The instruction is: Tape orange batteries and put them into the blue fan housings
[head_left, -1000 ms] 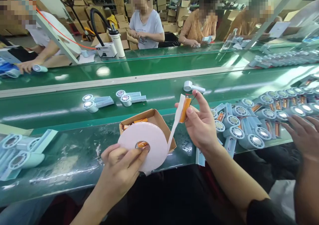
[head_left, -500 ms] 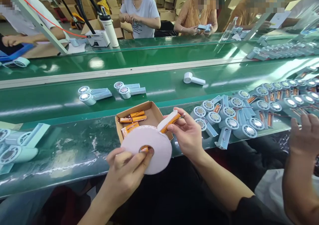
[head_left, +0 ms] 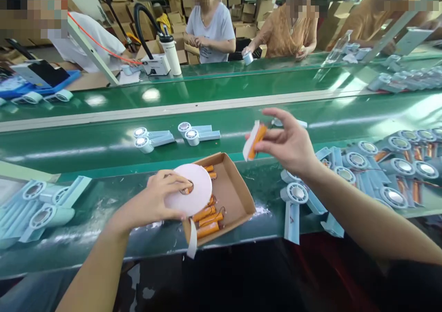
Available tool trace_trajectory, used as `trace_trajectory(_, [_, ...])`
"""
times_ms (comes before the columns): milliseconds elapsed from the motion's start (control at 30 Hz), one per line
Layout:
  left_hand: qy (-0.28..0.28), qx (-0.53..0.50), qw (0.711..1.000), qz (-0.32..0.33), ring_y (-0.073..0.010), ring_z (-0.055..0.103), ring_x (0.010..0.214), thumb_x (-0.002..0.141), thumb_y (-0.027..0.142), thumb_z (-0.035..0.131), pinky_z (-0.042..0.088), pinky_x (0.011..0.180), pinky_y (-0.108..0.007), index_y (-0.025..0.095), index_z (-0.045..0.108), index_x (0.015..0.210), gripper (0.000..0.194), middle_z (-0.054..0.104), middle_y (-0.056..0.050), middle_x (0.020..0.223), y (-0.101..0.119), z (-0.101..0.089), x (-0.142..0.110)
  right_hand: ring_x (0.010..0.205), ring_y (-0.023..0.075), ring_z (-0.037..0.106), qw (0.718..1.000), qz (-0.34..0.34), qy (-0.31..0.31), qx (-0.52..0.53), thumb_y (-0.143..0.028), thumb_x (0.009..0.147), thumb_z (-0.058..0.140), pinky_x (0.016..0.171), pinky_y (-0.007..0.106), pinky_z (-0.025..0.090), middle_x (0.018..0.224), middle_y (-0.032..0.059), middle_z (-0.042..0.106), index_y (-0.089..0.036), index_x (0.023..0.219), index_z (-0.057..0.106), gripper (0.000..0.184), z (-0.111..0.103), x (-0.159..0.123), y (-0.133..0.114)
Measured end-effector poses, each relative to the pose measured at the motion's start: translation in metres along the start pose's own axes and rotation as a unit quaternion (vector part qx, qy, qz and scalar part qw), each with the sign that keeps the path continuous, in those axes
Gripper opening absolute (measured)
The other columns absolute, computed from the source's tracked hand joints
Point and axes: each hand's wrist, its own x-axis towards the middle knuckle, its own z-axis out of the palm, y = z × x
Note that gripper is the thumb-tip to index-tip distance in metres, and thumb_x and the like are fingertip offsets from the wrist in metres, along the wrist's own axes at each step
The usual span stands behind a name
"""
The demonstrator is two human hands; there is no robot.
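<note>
My left hand (head_left: 167,197) grips a roll of white double-sided tape (head_left: 198,190), fingers over its face near the core and thumb at the lower edge. A loose tape end hangs below the roll. Partly under it is a shallow cardboard box (head_left: 238,201) with several orange wired batteries (head_left: 209,229) inside. Raised over the bench to the right, my right hand (head_left: 286,144) pinches another orange battery (head_left: 258,141) between thumb and fingers. A strip of white tape (head_left: 251,142) runs along that battery's left side, its ends sticking out.
Pale blue handheld fan housings (head_left: 297,193) crowd the bench on the right, and more housings (head_left: 51,215) lie at the left. Several sit on the green conveyor belt (head_left: 103,139). Across the line, co-workers sit near a white bottle (head_left: 171,56) and a machine with a black hose (head_left: 157,66).
The tape strip on the battery has come apart from the roll. My right hand has lifted the battery up and rightward, while my left hand has shifted the roll left over the box.
</note>
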Motion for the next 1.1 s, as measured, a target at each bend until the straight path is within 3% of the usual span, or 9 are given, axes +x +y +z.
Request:
trace_trajectory(67, [0.041,-0.049,0.997,-0.04,-0.0301,0.064,0.12,0.095,0.065,0.058,0.051,0.106,-0.046,0.029,0.08,0.117,0.047,0.077,-0.007,0.125,-0.01,-0.006,0.045,0.096,0.0276,0.081,0.999,0.041,-0.007,-0.012,-0.037,0.078,0.093,0.084,0.044,0.071,0.101,0.0059,0.081,-0.024,0.13,0.067,0.06,-0.007,-0.007,0.021])
trace_trajectory(133, [0.096,-0.013,0.992,-0.08,-0.0291,0.063,0.124,0.103,0.056,0.046,0.05,0.111,-0.045,0.024,0.078,0.122,0.049,0.075,-0.009,0.131,-0.018,-0.004,0.097,0.096,0.0278,0.081,0.998,0.065,-0.014,-0.015,-0.04,0.077,0.093,0.088,0.046,0.069,0.099,0.0073,0.082,-0.022,0.122,0.07,0.054,-0.013,-0.002,0.033])
trace_trajectory(267, [0.026,0.139,0.988,-0.067,-0.0382,0.051,0.14,0.098,0.038,0.057,0.042,0.117,-0.057,0.024,0.079,0.12,0.034,0.067,-0.011,0.148,-0.033,0.013,0.178,0.094,0.0268,0.081,0.996,0.076,-0.035,-0.041,-0.046,0.078,0.091,0.091,0.047,0.067,0.098,0.0088,0.083,-0.02,0.123,0.073,0.054,-0.018,0.022,0.046])
trace_trajectory(433, [-0.003,0.117,0.993,-0.016,-0.038,0.057,0.131,0.088,0.017,0.058,0.039,0.114,-0.063,0.023,0.082,0.097,0.027,0.073,-0.012,0.132,-0.047,0.031,0.201,0.089,0.0228,0.081,0.993,0.039,-0.052,-0.097,-0.04,0.083,0.083,0.091,0.043,0.066,0.095,0.0062,0.083,-0.02,0.122,0.074,0.044,-0.011,0.056,0.068])
trace_trajectory(533, [-0.017,0.068,0.997,0.015,-0.0326,0.061,0.125,0.085,0.018,0.06,0.039,0.117,-0.055,0.021,0.078,0.082,0.019,0.077,-0.01,0.121,-0.05,0.034,0.203,0.086,0.0204,0.08,0.983,-0.007,-0.07,-0.167,-0.031,0.087,0.076,0.09,0.038,0.065,0.093,0.0045,0.083,-0.019,0.119,0.075,0.034,-0.002,0.079,0.09])
trace_trajectory(667, [-0.012,0.002,1.0,0.02,-0.0285,0.062,0.125,0.091,0.029,0.058,0.039,0.119,-0.048,0.022,0.073,0.083,0.018,0.077,-0.007,0.121,-0.051,0.034,0.212,0.086,0.0178,0.078,0.953,-0.042,-0.127,-0.272,-0.022,0.094,0.067,0.088,0.032,0.061,0.094,0.004,0.083,-0.018,0.124,0.073,0.03,0.015,0.1,0.115])
trace_trajectory(767, [0.01,-0.035,0.999,-0.001,-0.0259,0.066,0.114,0.098,0.032,0.047,0.047,0.11,-0.042,0.022,0.07,0.091,0.026,0.077,-0.008,0.114,-0.048,0.035,0.217,0.09,0.019,0.078,0.903,-0.044,-0.19,-0.382,-0.021,0.1,0.064,0.089,0.03,0.057,0.098,0.0051,0.083,-0.018,0.131,0.07,0.031,0.026,0.106,0.118])
trace_trajectory(933, [0.065,-0.076,0.994,-0.047,-0.0307,0.065,0.115,0.1,0.033,0.035,0.05,0.102,-0.044,0.022,0.061,0.095,0.028,0.075,-0.015,0.116,-0.039,0.04,0.22,0.097,0.0289,0.078,0.741,-0.01,-0.32,-0.59,-0.031,0.107,0.058,0.082,0.034,0.055,0.11,0.0121,0.082,-0.022,0.135,0.069,0.032,0.043,0.112,0.105])
trace_trajectory(1100, [0.062,-0.11,0.99,-0.057,-0.0315,0.067,0.114,0.096,0.033,0.038,0.051,0.1,-0.045,0.023,0.056,0.093,0.022,0.075,-0.014,0.118,-0.04,0.041,0.226,0.103,0.0326,0.078,0.681,0.018,-0.358,-0.639,-0.038,0.106,0.055,0.08,0.037,0.058,0.116,0.0149,0.08,-0.024,0.139,0.067,0.038,0.062,0.12,0.106])
